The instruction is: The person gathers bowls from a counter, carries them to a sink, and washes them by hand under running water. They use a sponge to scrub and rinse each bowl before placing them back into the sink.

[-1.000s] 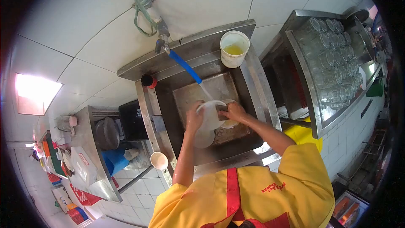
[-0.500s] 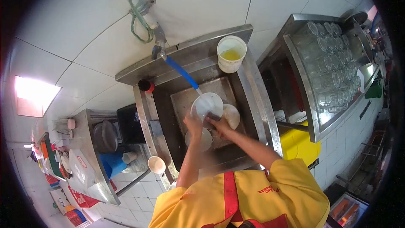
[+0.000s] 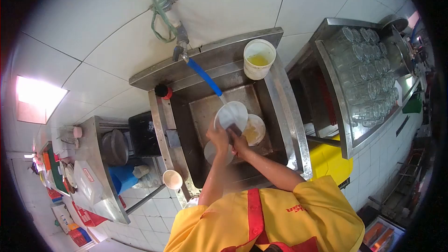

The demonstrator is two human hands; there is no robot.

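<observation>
Over the metal sink [image 3: 196, 112], my left hand [image 3: 218, 139] is closed on the near-left rim of a white bowl [image 3: 232, 113], tilted under the end of a blue hose [image 3: 204, 77]. Water runs from the hose into the bowl. My right hand [image 3: 241, 145] is wrapped round a dark scouring pad [image 3: 234, 129], pressed at the bowl's near edge. Right of the bowl, a second white bowl [image 3: 255, 128] with a yellowish patch inside lies on the sink floor. A pale round container [image 3: 214, 153] sits below my left hand, partly hidden by my forearm.
A white bucket [image 3: 260, 60] with yellow liquid stands on the sink's back right corner. A red and black object [image 3: 163, 91] and a small pale cup [image 3: 172, 179] sit along the left rim. Glasses [image 3: 368, 74] fill the right-hand rack; a yellow bin [image 3: 329, 163] stands below.
My right hand and the scouring pad have shifted slightly down, away from the bowl's middle. More of the second bowl shows now. The whole view has shifted slightly.
</observation>
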